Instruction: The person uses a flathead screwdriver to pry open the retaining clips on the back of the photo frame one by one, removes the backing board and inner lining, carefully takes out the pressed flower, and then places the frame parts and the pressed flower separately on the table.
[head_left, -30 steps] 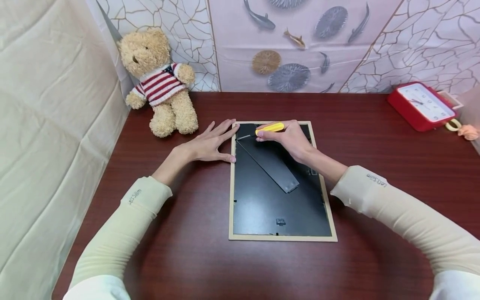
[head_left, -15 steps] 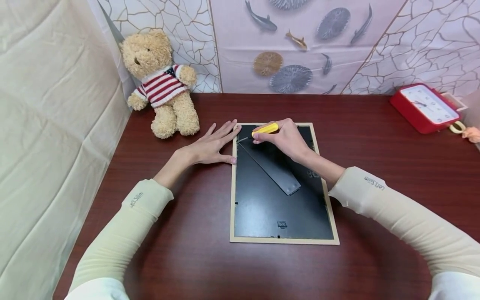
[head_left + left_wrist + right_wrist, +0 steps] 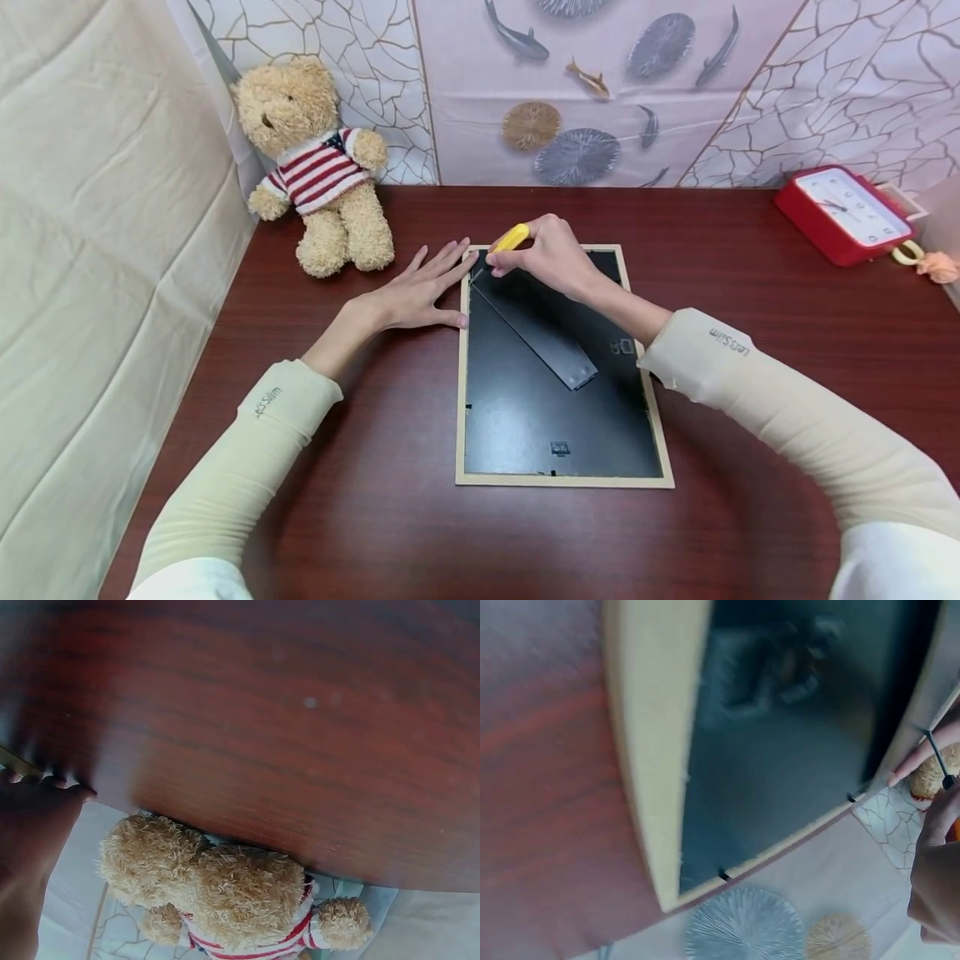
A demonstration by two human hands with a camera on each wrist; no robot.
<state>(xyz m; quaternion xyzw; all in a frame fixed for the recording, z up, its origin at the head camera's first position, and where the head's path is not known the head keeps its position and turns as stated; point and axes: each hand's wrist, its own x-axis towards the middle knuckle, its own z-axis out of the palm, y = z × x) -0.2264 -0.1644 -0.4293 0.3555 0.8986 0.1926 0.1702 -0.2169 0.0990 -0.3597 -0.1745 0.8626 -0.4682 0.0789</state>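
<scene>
A picture frame (image 3: 461,392) lies face down on the dark wooden table (image 3: 375,517), its black backing and fold-out stand (image 3: 536,333) showing. My right hand (image 3: 543,254) grips a yellow-handled screwdriver (image 3: 510,239), whose thin metal tip points down at the frame's far left corner. My left hand (image 3: 416,292) lies flat on the table, fingers straight, touching the frame's left edge. In the right wrist view the frame (image 3: 656,787) and the screwdriver shaft (image 3: 936,756) show blurred. The left wrist view shows my left hand's fingertips (image 3: 56,784) on the table.
A teddy bear (image 3: 318,167) in a striped sweater sits at the far left against the wall. A red clock (image 3: 847,212) lies at the far right, next to a small pink object (image 3: 937,265). A cream cloth (image 3: 90,292) hangs along the left side.
My right hand has lifted and shifted left toward the frame's far left corner, tilting the screwdriver handle up more steeply. The left hand stays put.
</scene>
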